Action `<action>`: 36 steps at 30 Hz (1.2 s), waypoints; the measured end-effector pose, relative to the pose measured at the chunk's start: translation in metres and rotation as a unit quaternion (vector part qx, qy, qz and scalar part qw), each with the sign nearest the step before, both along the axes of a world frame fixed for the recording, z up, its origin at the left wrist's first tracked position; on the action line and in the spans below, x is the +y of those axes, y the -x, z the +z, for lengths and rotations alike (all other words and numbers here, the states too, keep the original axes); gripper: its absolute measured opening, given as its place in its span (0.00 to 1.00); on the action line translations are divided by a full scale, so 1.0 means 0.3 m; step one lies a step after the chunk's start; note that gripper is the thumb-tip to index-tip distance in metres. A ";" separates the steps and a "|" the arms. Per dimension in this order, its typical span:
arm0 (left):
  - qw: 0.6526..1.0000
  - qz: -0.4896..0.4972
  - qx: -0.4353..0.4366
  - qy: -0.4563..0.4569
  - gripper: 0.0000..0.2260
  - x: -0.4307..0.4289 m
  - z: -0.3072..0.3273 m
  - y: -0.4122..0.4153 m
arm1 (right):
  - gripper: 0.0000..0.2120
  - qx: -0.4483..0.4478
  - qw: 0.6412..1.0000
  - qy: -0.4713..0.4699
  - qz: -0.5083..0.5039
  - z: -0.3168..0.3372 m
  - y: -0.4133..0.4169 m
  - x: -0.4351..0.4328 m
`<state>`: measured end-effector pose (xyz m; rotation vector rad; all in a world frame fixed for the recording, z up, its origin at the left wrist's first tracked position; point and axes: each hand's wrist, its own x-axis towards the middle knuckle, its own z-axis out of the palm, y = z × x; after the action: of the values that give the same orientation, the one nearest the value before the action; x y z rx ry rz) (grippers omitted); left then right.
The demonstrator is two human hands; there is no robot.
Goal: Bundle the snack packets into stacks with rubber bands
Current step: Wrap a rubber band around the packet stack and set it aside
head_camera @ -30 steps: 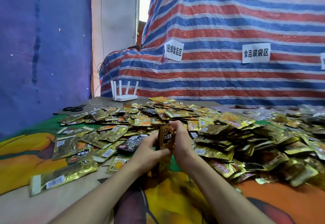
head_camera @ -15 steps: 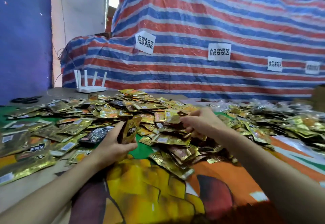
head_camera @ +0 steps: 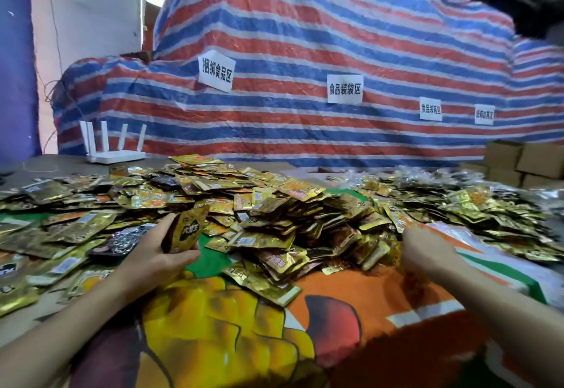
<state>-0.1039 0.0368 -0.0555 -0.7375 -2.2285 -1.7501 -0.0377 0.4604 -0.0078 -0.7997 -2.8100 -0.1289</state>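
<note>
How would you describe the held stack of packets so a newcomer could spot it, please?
Find the big heap of gold packets on the table. At its near left edge, the left hand grips a small stack. Unlike its flat-lying neighbours, it stands upright.

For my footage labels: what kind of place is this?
Probably a makeshift food-packing workroom: a heap of gold snack packets, paper zone signs taped to a striped tarpaulin, and cardboard boxes at the right.
</note>
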 end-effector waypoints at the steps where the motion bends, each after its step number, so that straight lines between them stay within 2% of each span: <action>1: 1.000 0.001 0.001 0.002 0.19 0.000 0.000 0.000 | 0.10 0.010 1.000 -0.003 -0.002 0.007 0.000 -0.001; 11: 1.000 -0.005 0.001 0.014 0.18 -0.008 -0.002 0.012 | 0.11 0.100 0.995 0.006 0.017 0.079 -0.003 -0.031; 16: 1.000 -0.008 -0.002 0.024 0.18 -0.011 -0.003 0.015 | 0.04 0.139 0.990 -0.005 0.023 0.116 -0.013 -0.050; 20: 1.000 -0.005 -0.016 0.002 0.18 -0.004 0.000 0.016 | 0.02 0.208 0.975 -0.004 0.078 0.167 -0.011 -0.119; 23: 0.999 0.008 -0.034 -0.017 0.17 -0.001 0.006 0.012 | 0.05 0.232 0.958 0.059 0.158 0.180 0.006 -0.254; 25: 0.996 -0.002 -0.067 -0.059 0.17 -0.004 0.014 0.008 | 0.05 0.227 0.935 0.135 0.238 0.168 0.024 -0.366; 27: 0.972 -0.062 -0.166 -0.153 0.18 -0.011 0.023 0.005 | 0.04 0.208 0.895 0.247 0.306 0.148 0.047 -0.483; 29: 0.932 -0.131 -0.263 -0.212 0.19 -0.025 0.038 -0.002 | 0.02 0.159 0.829 0.418 0.336 0.124 0.076 -0.596; 31: 0.917 -0.162 -0.290 -0.221 0.21 -0.040 0.046 0.001 | 0.02 0.107 0.759 0.551 0.330 0.091 0.108 -0.696; 33: 0.918 -0.149 -0.288 -0.227 0.19 -0.048 0.050 0.005 | 0.02 0.082 0.721 0.610 0.317 0.053 0.150 -0.782; 36: 0.914 -0.106 -0.297 -0.254 0.15 -0.050 0.052 0.009 | 0.03 0.063 0.696 0.649 0.301 0.025 0.211 -0.876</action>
<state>-0.1067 0.0219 -0.0398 -0.3606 -1.8702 -2.8117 -0.1008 0.1977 -0.0004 0.0800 -2.4556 2.0447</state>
